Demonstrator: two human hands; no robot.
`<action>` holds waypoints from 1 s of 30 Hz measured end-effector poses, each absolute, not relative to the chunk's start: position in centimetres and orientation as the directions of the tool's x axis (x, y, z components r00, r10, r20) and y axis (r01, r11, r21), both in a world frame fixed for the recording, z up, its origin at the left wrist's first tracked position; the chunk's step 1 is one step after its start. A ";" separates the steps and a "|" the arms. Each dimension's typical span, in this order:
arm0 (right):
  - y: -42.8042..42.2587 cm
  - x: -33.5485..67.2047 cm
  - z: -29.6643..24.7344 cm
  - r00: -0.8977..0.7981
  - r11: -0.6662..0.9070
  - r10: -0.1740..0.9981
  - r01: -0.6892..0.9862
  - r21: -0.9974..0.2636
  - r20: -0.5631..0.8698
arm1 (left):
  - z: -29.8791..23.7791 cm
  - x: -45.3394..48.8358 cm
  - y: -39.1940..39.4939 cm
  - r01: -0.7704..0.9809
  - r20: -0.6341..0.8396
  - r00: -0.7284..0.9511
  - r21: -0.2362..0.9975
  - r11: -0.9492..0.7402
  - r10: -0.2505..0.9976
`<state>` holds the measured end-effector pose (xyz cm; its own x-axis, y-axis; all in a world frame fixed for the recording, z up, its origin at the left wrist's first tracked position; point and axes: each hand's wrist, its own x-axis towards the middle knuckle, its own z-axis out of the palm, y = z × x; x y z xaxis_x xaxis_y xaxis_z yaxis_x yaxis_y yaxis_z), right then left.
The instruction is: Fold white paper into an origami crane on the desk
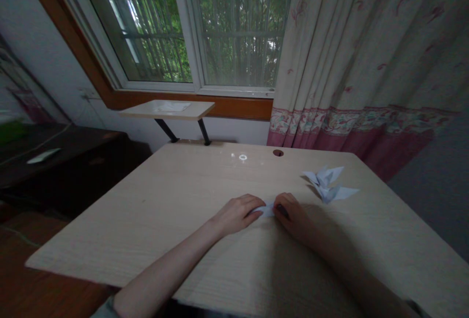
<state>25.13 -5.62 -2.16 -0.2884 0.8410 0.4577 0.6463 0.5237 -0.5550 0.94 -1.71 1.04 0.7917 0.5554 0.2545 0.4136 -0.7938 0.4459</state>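
A small piece of folded white paper (268, 209) lies between my hands, low over the desk. My left hand (240, 214) grips its left end, with the thumb below and the fingers curled over the top. At the right end, my right hand (289, 216) pinches the paper between thumb and curled fingers. Parts of the paper are hidden under the fingers, so its full shape cannot be made out. Beyond my right hand, folded paper cranes (326, 185) with pointed tips rest on the desk, close together.
The pale wooden desk (176, 210) has a round cable hole (278, 153) near its back edge. A small raised shelf (200, 111) on black legs holds white paper (171, 107) at the back left. Behind are a window (234, 30) and a patterned curtain (348, 64); a dark cabinet (91, 152) stands left.
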 end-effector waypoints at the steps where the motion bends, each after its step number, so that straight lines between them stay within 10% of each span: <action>1: -5.6 25.1 -2.3 -0.288 0.525 0.839 0.651 -0.549 0.461 | 1.0 1.1 -1.8 0.424 0.254 0.789 0.435 -0.795 0.559; 15: -5.3 24.9 -2.2 -0.344 0.523 0.838 0.728 -0.443 0.424 | -0.6 2.4 -2.2 0.485 0.389 0.721 0.309 -0.818 0.574; 30: -5.3 25.3 -2.7 -0.344 0.544 0.824 0.705 -0.456 0.450 | -1.1 1.6 -1.0 0.353 0.375 0.751 0.469 -0.810 0.544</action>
<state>25.29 -5.25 -2.74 -0.3443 0.8239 0.4502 0.7047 0.5437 -0.4559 1.64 -1.02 -1.08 0.7507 0.5438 0.3752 0.3525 -0.8100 0.4686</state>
